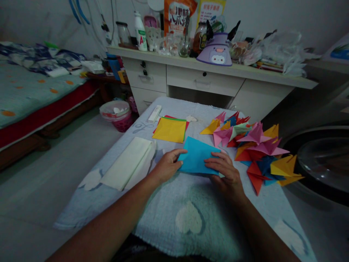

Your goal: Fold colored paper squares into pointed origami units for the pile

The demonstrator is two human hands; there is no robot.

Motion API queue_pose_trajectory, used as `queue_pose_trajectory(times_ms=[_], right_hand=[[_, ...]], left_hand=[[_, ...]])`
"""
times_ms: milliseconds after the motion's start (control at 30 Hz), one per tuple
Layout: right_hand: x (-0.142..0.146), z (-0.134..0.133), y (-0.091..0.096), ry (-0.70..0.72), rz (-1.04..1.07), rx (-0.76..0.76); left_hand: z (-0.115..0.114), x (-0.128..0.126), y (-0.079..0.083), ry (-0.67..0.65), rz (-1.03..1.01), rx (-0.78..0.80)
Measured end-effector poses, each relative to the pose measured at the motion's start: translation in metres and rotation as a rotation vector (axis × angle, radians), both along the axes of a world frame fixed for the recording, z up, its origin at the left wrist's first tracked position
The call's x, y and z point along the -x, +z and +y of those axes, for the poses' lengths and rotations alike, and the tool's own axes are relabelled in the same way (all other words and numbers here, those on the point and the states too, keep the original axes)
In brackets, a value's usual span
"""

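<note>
With fingers (218,161) of the left hand (167,166) and right hand (229,174) gripping blue paper (196,156), best keep edges even and press softly.

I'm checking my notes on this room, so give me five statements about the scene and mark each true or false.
1. The left hand and right hand both touch the blue paper. True.
2. The origami birds lie left of the blue paper. False: they lie to its right.
3. A yellow sheet tops the stack. True.
4. The purple visor rests on the bed. False: it is on the white desk.
5. A pink wastebasket stands on the floor. True.
</note>
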State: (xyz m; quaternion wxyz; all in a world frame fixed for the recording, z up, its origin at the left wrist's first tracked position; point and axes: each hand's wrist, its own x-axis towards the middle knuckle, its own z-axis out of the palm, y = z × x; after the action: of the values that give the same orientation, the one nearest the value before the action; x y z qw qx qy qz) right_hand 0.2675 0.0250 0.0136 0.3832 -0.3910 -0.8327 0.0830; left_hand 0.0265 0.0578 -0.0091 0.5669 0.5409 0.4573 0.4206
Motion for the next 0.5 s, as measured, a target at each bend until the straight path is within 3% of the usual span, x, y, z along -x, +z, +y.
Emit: queue_pose_trajectory(times_ms=[233, 500], right_hand=[[-0.003, 0.007, -0.008, -0.02, -0.091, 0.047], [-0.015, 0.013, -0.011, -0.072, -0.191, 0.053]], left_hand=[[0.002, 0.005, -0.004, -0.05, -0.033, -0.011], [0.0, 0.007, 0.002, -0.048, 0.087, -0.069]])
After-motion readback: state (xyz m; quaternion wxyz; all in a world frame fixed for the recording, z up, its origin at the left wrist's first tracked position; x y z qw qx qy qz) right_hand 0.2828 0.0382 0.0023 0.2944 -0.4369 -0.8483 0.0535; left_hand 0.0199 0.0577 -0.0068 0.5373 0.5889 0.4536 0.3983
